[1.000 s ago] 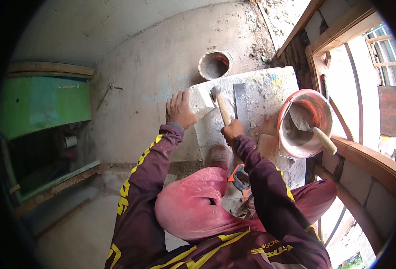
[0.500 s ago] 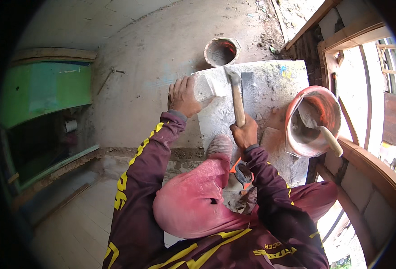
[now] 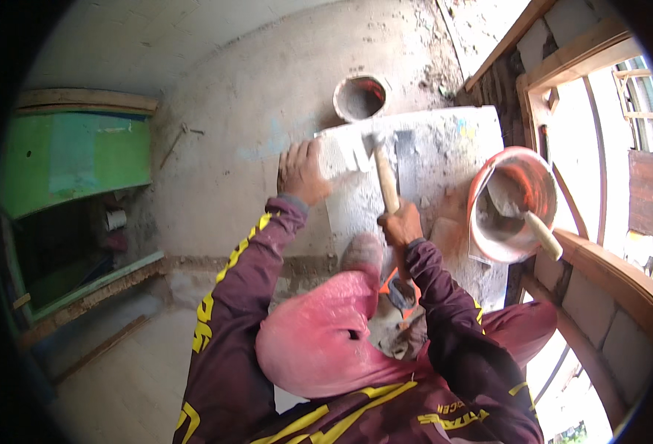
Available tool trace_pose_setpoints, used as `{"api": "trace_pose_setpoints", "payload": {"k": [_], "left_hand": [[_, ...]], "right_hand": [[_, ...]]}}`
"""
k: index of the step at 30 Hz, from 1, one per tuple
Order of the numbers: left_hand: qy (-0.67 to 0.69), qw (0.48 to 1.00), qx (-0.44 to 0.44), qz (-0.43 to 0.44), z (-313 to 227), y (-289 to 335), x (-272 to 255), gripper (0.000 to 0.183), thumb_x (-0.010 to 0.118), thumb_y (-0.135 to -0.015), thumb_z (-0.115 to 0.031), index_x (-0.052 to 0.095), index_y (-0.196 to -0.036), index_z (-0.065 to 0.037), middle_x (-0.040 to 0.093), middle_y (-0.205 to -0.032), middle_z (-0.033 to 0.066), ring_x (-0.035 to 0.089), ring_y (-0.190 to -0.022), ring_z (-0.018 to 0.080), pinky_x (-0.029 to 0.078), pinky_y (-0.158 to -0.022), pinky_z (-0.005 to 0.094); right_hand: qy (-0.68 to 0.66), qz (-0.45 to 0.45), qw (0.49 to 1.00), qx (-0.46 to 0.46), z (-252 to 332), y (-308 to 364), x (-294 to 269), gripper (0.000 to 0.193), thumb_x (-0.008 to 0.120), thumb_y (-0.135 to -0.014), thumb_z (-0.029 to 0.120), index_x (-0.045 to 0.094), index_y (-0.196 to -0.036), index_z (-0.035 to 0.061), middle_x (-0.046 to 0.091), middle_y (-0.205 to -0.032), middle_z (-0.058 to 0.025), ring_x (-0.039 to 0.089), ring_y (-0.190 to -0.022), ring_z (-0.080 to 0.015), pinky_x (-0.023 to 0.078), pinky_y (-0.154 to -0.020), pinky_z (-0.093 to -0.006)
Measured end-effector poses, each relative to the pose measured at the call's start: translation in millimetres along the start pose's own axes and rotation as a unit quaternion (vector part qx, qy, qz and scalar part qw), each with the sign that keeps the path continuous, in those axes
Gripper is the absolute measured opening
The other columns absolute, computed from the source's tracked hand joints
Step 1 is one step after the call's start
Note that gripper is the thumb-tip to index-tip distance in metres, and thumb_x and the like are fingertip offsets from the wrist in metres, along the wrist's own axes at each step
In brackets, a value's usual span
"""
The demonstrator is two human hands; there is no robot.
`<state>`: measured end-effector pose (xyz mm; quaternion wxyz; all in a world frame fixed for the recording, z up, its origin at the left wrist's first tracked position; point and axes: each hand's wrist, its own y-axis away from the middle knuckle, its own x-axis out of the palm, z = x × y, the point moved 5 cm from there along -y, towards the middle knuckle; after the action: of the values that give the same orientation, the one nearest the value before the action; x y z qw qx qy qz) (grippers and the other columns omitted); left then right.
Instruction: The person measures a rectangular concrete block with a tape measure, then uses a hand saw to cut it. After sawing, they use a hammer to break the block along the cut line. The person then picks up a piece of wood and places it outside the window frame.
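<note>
My right hand (image 3: 402, 224) is closed round the wooden handle of a hammer (image 3: 387, 177). The hammer's head, a little blurred, is at the right end of a pale white block (image 3: 341, 153); I cannot tell whether they touch. My left hand (image 3: 304, 175) grips the block's left end, fingers over its far side, the thumb side partly hidden. Beneath the block is a dusty pale board (image 3: 445, 174), with a dark grey strip (image 3: 405, 159) just right of the hammer. One foot (image 3: 362, 254) rests by the board's near edge.
To the right stands a large red-rimmed bucket (image 3: 482, 229) with a trowel (image 3: 541, 233) in it. Beyond the board is a smaller bucket (image 3: 360, 100). An orange-and-black tool (image 3: 400, 292) lies by my right forearm. Another hammer (image 3: 178, 140) lies at the far left.
The hammer head has moved slightly left and nearer to me, toward the block's end. My left hand has stayed on the block. The whole view has shifted a little.
</note>
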<state>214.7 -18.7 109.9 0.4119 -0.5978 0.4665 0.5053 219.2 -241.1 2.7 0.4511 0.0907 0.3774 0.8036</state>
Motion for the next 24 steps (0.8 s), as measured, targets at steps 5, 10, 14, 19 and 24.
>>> {"api": "trace_pose_setpoints", "payload": {"k": [5, 10, 14, 19, 24], "left_hand": [[0.002, 1.000, -0.008, -0.001, -1, 1, -2, 0.091, 0.078, -0.070, -0.068, 0.056, -0.126, -0.001, 0.062, -0.111, 0.0157, 0.057, -0.106, 0.0320, 0.041, -0.094, 0.0443], [0.017, 0.999, -0.032, 0.027, -2, 2, -3, 0.090, 0.078, -0.070, -0.066, 0.054, -0.128, -0.001, 0.062, -0.111, 0.0179, 0.058, -0.108, 0.0361, 0.042, -0.097, 0.0467], [0.007, 0.999, -0.032, 0.036, -2, -2, -4, 0.090, 0.078, -0.071, -0.066, 0.054, -0.129, -0.001, 0.062, -0.114, 0.0173, 0.058, -0.109, 0.0358, 0.042, -0.097, 0.0465], [0.005, 0.998, -0.042, 0.046, 0, 1, -2, 0.091, 0.079, -0.070, -0.064, 0.053, -0.132, -0.002, 0.062, -0.118, 0.0172, 0.057, -0.112, 0.0352, 0.041, -0.100, 0.0467], [-0.001, 1.000, -0.016, -0.003, -1, 1, -3, 0.088, 0.078, -0.069, -0.066, 0.057, -0.125, -0.003, 0.062, -0.113, 0.0153, 0.057, -0.110, 0.0327, 0.041, -0.097, 0.0460]], "right_hand": [[-0.004, 0.060, 0.995, 0.083, -8, 2, 8, 0.020, 0.061, -0.074, 0.007, 0.063, -0.088, -0.0071, 0.063, -0.061, -0.0204, 0.066, -0.050, -0.0292, 0.053, -0.048, -0.0394], [0.036, -0.006, 0.999, -0.016, -11, -4, 10, 0.028, 0.062, -0.074, 0.012, 0.065, -0.091, -0.0088, 0.069, -0.080, -0.0296, 0.071, -0.072, -0.0417, 0.056, -0.067, -0.0476], [0.060, 0.007, 0.997, 0.053, -22, -13, 18, 0.030, 0.062, -0.071, 0.013, 0.067, -0.093, -0.0079, 0.068, -0.084, -0.0325, 0.070, -0.084, -0.0459, 0.055, -0.078, -0.0490], [0.042, -0.010, 0.999, -0.009, -14, -17, 18, 0.029, 0.062, -0.073, 0.012, 0.067, -0.093, -0.0082, 0.069, -0.081, -0.0307, 0.071, -0.083, -0.0445, 0.055, -0.074, -0.0489], [-0.053, 0.007, 0.997, 0.053, -16, -17, 14, 0.013, 0.064, -0.075, 0.006, 0.060, -0.079, -0.0055, 0.060, -0.059, -0.0123, 0.058, -0.043, -0.0228, 0.047, -0.040, -0.0376]]}}
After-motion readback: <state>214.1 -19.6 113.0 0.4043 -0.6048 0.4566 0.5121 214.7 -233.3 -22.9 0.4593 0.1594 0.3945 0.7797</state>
